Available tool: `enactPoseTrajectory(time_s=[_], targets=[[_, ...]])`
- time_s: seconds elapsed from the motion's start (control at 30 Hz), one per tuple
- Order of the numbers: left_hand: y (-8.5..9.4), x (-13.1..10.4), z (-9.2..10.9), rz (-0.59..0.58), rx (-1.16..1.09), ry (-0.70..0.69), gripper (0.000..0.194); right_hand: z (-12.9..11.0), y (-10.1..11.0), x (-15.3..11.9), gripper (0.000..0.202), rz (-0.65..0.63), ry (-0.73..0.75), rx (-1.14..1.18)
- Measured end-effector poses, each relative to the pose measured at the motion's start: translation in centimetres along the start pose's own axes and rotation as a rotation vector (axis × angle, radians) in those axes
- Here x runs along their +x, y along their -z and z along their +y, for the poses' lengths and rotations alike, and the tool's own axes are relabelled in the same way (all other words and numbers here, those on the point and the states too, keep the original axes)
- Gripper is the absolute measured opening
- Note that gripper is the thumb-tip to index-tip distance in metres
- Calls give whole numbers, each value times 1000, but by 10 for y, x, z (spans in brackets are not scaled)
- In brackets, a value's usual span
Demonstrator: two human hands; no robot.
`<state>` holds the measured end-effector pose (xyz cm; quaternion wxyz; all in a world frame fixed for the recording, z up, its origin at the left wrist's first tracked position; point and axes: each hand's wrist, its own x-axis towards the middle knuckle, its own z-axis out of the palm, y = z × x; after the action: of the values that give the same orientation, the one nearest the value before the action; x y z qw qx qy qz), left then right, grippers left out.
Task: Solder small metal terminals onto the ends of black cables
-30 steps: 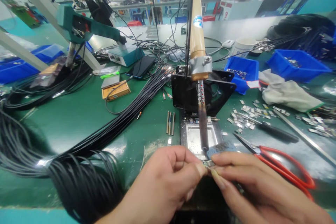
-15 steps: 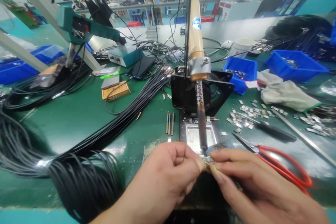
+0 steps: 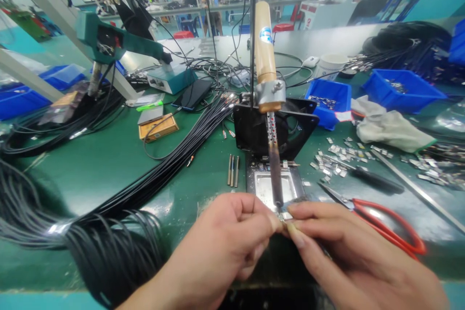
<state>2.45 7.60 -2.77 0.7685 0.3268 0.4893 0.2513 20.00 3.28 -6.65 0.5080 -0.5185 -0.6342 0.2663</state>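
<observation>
A soldering iron (image 3: 265, 48) with a wooden handle is clamped upright, its tip pointing down between my hands. Right under that tip, my right hand (image 3: 348, 237) pinches a small metal connector (image 3: 286, 215) between thumb and fingers. My left hand (image 3: 232, 237) is closed, its thumb and forefinger pinched at the connector's left side; what lies in that pinch is too hidden to name. A shallow metal tray (image 3: 259, 189) sits behind the fingertips. Red-handled scissors (image 3: 388, 223) lie open to the right of my right hand.
A thick bundle of black cables (image 3: 174, 164) crosses the left side. A black fan (image 3: 250, 131) stands behind the iron. Loose metal connectors (image 3: 334, 157), a glove (image 3: 392, 128) and blue bins (image 3: 403, 87) are at right. A phone (image 3: 192, 94) lies at the back.
The whole view has shifted slightly, so things sit a little further left. Both hands keep their pinch beneath the iron's tip.
</observation>
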Motion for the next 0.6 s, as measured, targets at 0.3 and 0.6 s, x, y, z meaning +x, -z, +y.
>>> enactPoseTrajectory(time_s=[0.3, 0.6], targets=[[-1, 0, 3, 8, 3, -18, 27, 1, 3, 2, 16, -45, 31, -69], [1, 0, 2, -6, -17, -25, 28, 2, 3, 3, 16, -51, 45, -90]])
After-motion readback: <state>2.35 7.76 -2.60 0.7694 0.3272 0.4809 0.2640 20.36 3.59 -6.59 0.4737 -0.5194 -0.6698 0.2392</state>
